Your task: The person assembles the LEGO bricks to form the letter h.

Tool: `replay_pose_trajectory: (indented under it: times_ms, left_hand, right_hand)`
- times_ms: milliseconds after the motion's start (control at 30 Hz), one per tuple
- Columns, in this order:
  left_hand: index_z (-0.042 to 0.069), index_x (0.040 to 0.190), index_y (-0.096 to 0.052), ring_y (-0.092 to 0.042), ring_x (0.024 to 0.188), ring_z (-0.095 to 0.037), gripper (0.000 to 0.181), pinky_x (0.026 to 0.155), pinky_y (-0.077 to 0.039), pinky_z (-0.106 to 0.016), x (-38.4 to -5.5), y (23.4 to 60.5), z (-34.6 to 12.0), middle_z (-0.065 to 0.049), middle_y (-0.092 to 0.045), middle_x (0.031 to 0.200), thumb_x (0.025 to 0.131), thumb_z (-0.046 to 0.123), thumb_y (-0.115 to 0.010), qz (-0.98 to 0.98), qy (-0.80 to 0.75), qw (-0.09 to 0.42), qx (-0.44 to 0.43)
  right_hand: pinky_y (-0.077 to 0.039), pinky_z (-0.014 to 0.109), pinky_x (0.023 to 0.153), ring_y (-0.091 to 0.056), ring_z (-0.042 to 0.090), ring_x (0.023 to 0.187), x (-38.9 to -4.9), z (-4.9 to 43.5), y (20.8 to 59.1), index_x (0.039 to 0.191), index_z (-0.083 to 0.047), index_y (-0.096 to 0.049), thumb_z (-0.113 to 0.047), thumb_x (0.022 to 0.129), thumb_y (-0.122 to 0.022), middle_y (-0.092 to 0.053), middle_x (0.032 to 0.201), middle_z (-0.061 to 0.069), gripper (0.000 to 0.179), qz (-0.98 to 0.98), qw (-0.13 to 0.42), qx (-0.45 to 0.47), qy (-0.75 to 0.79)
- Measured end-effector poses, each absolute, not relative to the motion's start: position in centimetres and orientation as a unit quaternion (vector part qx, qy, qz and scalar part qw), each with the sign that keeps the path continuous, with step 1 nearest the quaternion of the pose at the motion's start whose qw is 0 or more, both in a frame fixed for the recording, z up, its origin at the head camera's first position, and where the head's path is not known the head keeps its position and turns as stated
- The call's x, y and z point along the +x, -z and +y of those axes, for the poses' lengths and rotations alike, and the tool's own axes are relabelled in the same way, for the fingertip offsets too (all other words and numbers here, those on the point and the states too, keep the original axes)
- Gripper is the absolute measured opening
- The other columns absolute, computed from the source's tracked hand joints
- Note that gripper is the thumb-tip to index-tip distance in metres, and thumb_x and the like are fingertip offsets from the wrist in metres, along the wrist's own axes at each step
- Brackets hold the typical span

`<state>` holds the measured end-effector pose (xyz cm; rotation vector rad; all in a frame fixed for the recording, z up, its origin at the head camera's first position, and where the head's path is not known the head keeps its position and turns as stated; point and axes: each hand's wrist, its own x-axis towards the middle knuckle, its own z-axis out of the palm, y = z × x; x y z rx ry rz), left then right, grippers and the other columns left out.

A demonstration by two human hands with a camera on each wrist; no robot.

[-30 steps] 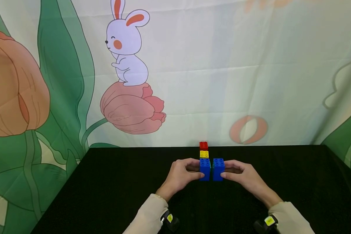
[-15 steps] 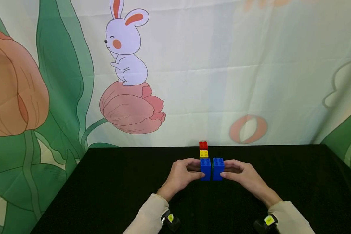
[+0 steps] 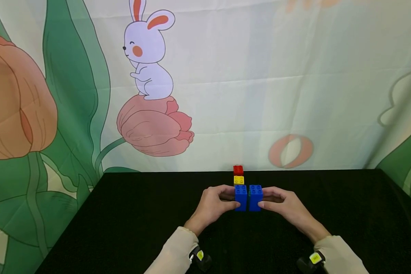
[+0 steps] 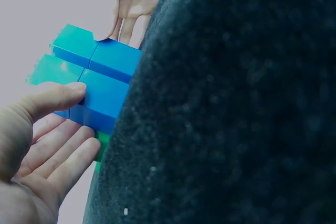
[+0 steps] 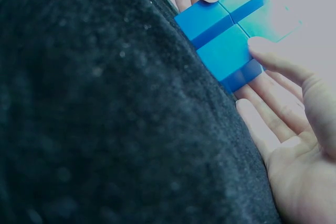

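Blocks (image 3: 241, 199) in two blue stacks are pinched, one by the left hand (image 3: 212, 206), one by the right hand (image 3: 287, 206) (just apart).

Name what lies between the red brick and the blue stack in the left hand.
A yellow brick, in the head view; the blue stack may hide more behind it.

Noted behind the bench (image 3: 140, 213): pale printed cloth (image 3: 328, 76), lightly creased. Observed on it: white rabbit (image 3: 148, 57) with orange inner ears, seated on a pink tulip (image 3: 150, 129); at far left, large orange tulip (image 3: 10, 102) beside tall green leaf (image 3: 70, 83); low and right of centre, orange ring (image 3: 274, 152) round a pale oval (image 3: 291, 152). Recorded at right edge: green foliage (image 3: 407, 163). Found over the bench: black, fibrous covering (image 4: 236, 103), blurred close up in both wrist views.
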<state>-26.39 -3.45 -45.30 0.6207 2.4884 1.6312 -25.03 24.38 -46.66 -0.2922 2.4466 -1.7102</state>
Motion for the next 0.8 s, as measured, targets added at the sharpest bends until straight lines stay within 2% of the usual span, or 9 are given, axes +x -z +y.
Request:
replay_pose_trajectory:
  times_ms: [333,600,800]
  left_hand:
    - [0.012,0.127,-0.072,-0.072,0.111,-0.017,0.037,0.097,-0.059,-0.038,-26.4,44.8,-4.0,-0.002,-0.074,0.124,0.092,0.014,-0.084,0.815,-0.536,0.053,0.216]
    - [0.007,0.127,-0.073,-0.072,0.113,-0.026,0.035,0.092,-0.06,-0.029,-26.7,44.5,-5.1,-0.009,-0.074,0.125,0.093,0.008,-0.083,0.799,-0.559,0.02,0.219]
    - [0.005,0.128,-0.073,-0.071,0.115,-0.027,0.037,0.095,-0.06,-0.033,-27.1,44.7,-5.4,-0.009,-0.073,0.126,0.093,0.007,-0.083,0.803,-0.56,0.002,0.202]
  right_hand:
    - [-0.054,0.051,0.103,-0.063,0.033,0.126,-25.1,24.4,46.6,0.144,-0.005,-0.059,-0.031,0.096,-0.08,-0.064,0.139,0.016,0.058,0.813,0.074,-0.093,0.571]
    - [-0.055,0.05,0.102,-0.063,0.032,0.125,-25.1,24.3,46.7,0.143,-0.005,-0.06,-0.032,0.095,-0.081,-0.065,0.138,0.016,0.06,0.817,0.069,-0.088,0.565]
    - [-0.055,0.049,0.102,-0.064,0.032,0.124,-25.1,24.4,46.6,0.143,-0.005,-0.06,-0.032,0.095,-0.081,-0.065,0.137,0.016,0.059,0.819,0.068,-0.087,0.564]
